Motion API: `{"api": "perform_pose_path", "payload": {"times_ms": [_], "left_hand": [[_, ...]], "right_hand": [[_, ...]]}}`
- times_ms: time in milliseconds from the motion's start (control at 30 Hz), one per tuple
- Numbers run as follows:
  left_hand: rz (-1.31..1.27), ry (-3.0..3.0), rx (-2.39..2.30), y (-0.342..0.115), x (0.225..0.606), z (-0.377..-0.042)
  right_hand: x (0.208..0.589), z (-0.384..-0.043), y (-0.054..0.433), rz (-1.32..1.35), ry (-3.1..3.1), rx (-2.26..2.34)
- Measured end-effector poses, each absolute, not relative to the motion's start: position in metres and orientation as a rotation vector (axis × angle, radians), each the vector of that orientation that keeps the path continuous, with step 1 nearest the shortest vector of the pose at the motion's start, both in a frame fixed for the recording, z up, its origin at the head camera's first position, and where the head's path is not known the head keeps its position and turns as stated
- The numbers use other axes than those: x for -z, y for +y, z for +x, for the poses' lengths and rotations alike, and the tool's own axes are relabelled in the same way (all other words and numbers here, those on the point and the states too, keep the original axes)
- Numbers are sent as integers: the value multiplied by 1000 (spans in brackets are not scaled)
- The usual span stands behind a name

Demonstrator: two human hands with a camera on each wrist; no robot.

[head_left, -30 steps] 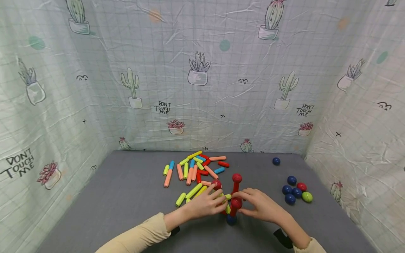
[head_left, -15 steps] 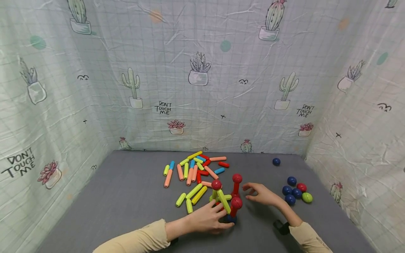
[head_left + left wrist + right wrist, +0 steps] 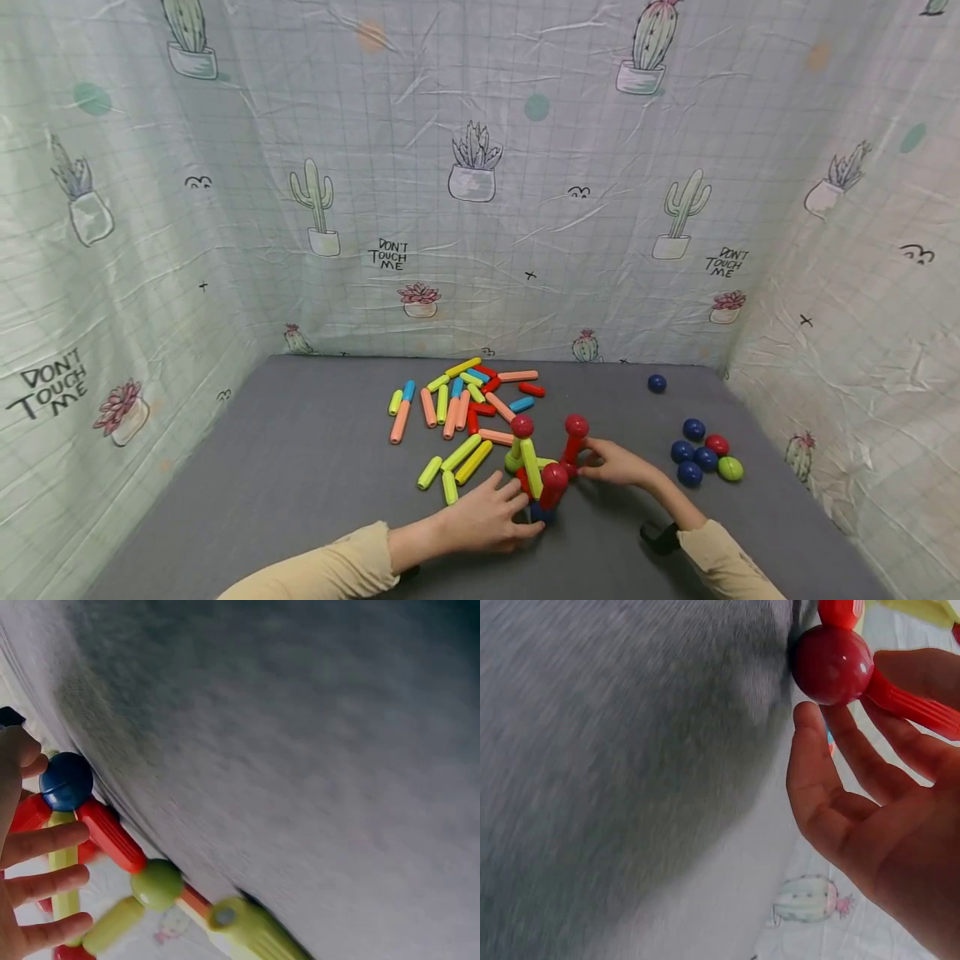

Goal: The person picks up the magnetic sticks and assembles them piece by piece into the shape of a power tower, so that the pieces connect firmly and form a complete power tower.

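Observation:
A small frame of toy building rods and balls stands in front of me, with red balls on top and yellow-green rods between. My left hand is at its near left, holding the blue ball at its base with the thumb against it; the other fingers spread past the rods. A green ball joins a red and a yellow-green rod. On the far right side, my right hand pinches an upright red rod just beside the red ball at its foot. That rod is topped by another red ball.
Loose rods in yellow, salmon, red and blue lie scattered behind and left, among them a yellow rod. To the right sit several blue balls, a loose red ball and a loose green ball. A patterned curtain closes off the grey table's back.
The left hand has dropped from the frame's upper part to its blue base ball. My right hand drew away, then came back to the far red rod. The red uprights now lean more.

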State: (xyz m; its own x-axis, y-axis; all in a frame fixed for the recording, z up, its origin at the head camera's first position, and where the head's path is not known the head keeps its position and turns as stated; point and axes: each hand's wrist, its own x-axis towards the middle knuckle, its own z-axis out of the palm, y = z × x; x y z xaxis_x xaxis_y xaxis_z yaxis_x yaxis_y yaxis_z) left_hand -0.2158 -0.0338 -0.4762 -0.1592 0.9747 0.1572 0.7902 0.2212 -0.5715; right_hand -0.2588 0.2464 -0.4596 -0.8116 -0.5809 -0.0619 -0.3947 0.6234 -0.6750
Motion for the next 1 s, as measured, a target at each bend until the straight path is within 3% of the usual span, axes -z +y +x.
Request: {"api": "perform_pose_path", "payload": {"times_ms": [367,633,1000], "left_hand": [[-1537,-2134,-451,-48,478,-242],[-1397,-2234,-475,-44,477,-264],[-1169,-2346,-335,-42,481,-299]], "right_hand": [[461,-244,274,-869,2515,1041],[464,-242,269,-743,2601,1024],[428,-237,276,-770,2651,1061]]}}
